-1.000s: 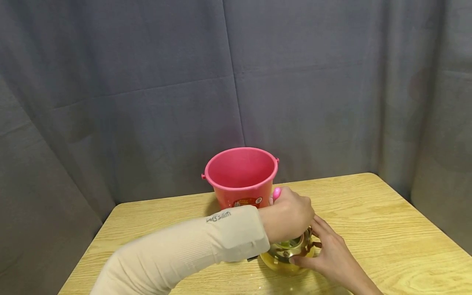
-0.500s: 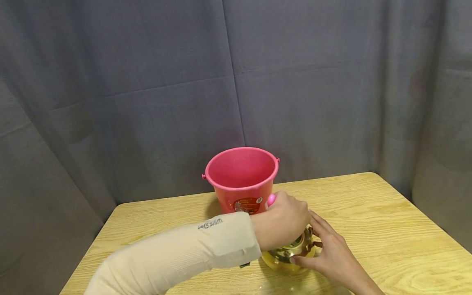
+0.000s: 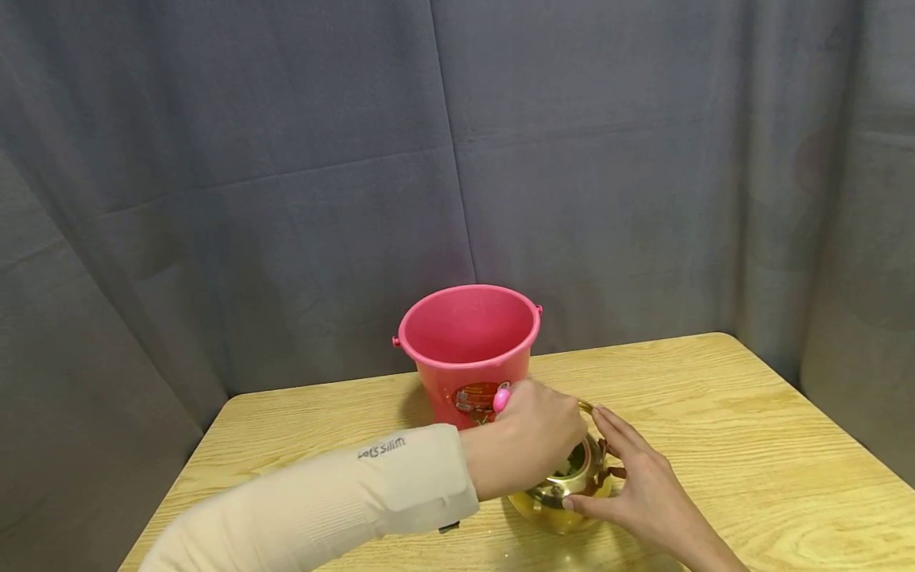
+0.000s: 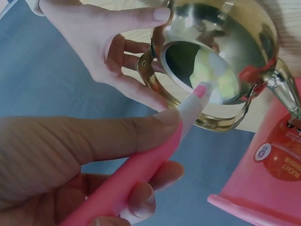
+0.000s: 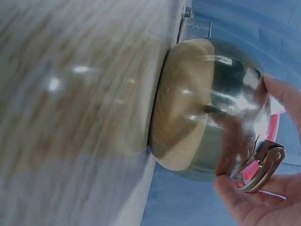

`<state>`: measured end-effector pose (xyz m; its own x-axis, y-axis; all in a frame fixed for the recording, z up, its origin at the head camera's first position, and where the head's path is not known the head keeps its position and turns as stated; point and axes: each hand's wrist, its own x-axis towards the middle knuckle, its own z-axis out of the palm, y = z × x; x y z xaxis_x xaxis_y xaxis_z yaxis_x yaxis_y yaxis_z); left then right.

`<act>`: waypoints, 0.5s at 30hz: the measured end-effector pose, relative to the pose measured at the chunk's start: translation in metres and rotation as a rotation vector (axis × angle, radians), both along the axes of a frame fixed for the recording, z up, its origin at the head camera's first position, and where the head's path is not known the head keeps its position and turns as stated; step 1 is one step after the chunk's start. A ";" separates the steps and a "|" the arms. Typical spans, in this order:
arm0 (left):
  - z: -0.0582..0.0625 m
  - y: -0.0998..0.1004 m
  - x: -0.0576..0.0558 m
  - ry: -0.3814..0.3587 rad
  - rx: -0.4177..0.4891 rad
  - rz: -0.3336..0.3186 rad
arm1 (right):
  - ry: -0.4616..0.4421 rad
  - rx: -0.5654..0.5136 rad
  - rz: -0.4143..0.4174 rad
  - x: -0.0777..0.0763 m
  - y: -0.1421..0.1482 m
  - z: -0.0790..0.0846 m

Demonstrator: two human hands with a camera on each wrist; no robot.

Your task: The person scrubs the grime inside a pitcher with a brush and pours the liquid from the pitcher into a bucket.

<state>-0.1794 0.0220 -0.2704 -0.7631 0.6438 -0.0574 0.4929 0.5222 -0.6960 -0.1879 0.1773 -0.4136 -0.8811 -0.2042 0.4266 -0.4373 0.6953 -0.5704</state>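
My left hand grips the pink-and-white handle of a bottle brush, thumb along its top. The handle's pink end shows beside the fist in the head view. The brush's yellow-green head is inside the round opening of a shiny gold teapot, partly hidden by the rim. My right hand holds the teapot from the right, thumb on its side and fingers by the raised handle. The teapot stands on the table, its spout visible in the left wrist view.
A pink bucket with a red label stands just behind the hands. A perforated metal strainer sits beyond the teapot in the right wrist view. The wooden table shows wet drops near the teapot; a grey curtain hangs behind.
My left hand and the brush handle have moved left and a little towards me, uncovering more of the teapot's opening. My right hand and the teapot stay almost still.
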 end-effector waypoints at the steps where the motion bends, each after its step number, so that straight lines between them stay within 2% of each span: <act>1: 0.000 -0.001 0.000 0.005 0.003 -0.012 | 0.003 0.000 -0.001 0.000 0.000 0.000; 7: -0.001 -0.009 0.000 0.032 0.020 -0.071 | 0.003 -0.005 -0.005 0.000 0.000 0.000; 15: -0.003 -0.018 -0.003 -0.007 0.125 -0.064 | -0.007 -0.025 0.008 0.000 -0.001 0.001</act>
<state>-0.1828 0.0044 -0.2738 -0.7201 0.6935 0.0211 0.5324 0.5718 -0.6243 -0.1881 0.1765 -0.4130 -0.8825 -0.2010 0.4251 -0.4387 0.6774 -0.5905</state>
